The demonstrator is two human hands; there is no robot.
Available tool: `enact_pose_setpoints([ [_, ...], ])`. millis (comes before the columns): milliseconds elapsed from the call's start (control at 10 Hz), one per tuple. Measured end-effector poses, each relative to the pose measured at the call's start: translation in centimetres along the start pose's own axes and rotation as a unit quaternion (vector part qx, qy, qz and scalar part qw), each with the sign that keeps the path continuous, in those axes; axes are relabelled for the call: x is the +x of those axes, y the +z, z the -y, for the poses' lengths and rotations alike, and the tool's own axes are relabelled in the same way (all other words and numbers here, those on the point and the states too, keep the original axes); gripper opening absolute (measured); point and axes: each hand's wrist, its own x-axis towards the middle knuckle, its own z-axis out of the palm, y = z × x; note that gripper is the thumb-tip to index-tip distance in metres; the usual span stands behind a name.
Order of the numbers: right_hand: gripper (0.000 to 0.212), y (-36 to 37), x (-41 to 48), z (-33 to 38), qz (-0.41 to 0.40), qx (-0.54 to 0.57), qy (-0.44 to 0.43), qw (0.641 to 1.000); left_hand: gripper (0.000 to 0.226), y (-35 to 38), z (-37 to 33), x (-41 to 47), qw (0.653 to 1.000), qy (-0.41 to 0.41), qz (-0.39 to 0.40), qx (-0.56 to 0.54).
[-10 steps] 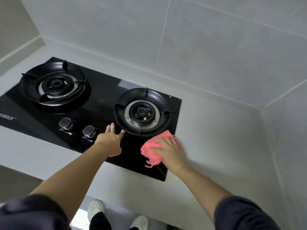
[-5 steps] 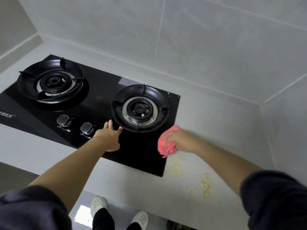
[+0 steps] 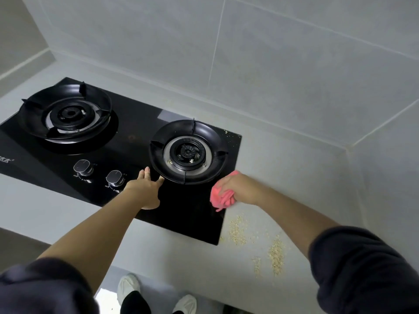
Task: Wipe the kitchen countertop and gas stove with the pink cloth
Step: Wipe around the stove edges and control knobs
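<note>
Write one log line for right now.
left hand: resting on gas stove | right hand: gripping pink cloth at stove edge | crumbs on countertop: unwiped

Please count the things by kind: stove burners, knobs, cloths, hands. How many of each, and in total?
Burners: 2
Knobs: 2
Pink cloth: 1
Hands: 2 (left hand, right hand)
Total: 7

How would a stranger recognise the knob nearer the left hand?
Find the black gas stove in the grey countertop. Near its front edge sit a left knob and a right knob. Yours is the right knob, just beside the left hand; the other stands farther off.
</note>
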Motion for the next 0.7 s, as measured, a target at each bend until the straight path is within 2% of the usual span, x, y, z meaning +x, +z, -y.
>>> enact_pose_setpoints([
  [100, 0.032, -1.5, -0.6, -1.0, 0.107, -0.113, 0.029, 0.987, 0.083, -0.7, 0.7, -0.3, 0.999, 0.003, 0.037, -0.016],
  [200, 0.022, -1.5, -2.5, -1.7, 0.027, -0.068, 0.024, 0.997, 0.084, 0.0, 0.1, -1.5, 0.999, -0.024, 0.034, -0.034],
  [300, 0.036, -1.0, -5.2, -3.0, -0.106, 0.264, 0.096, 0.954, 0.077, 0.8, -2.6, -3.1, 0.997, -0.077, 0.029, -0.008],
  [400, 0.060, 1.7, -7.3, -2.9, -0.212, 0.584, 0.125, 0.773, 0.056, -0.3, -5.8, -5.3, 0.996, -0.048, 0.069, 0.008],
  [500, 0.047, 4.3, -9.4, -2.7, -0.272, 0.758, 0.155, 0.571, 0.037, -2.7, -9.1, -7.5, 0.999, 0.028, -0.002, -0.019],
  [600, 0.026, 5.5, -11.4, -1.8, -0.294, 0.835, 0.129, 0.447, 0.062, -4.4, -13.4, -8.3, 0.977, 0.136, -0.123, -0.110],
  [700, 0.024, 5.8, -13.0, -0.9, -0.302, 0.866, 0.081, 0.391, 0.086, -5.3, -18.1, -8.7, 0.896, 0.313, -0.261, -0.176],
])
